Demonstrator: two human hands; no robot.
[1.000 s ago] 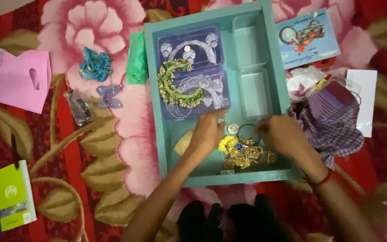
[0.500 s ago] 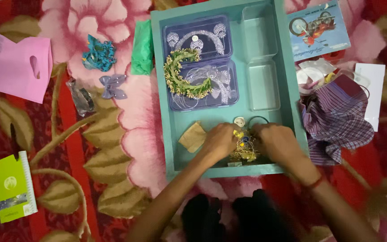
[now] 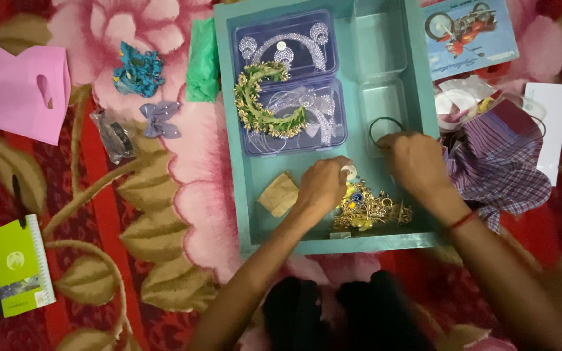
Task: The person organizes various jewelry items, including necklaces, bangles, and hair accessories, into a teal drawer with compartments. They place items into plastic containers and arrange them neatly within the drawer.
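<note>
Two hands sort jewellery inside a teal tray (image 3: 247, 195).

The right hand (image 3: 416, 161) pinches a dark thin bangle (image 3: 385, 123) over a clear plastic box (image 3: 384, 110). The left hand (image 3: 323, 184) closes its fingers on a small white round piece (image 3: 348, 172), just above the heap of golden jewellery (image 3: 369, 211) near the tray's front edge.

Jewellery heap (image 3: 369, 211) in tray (image 3: 242, 188), near corner
</note>
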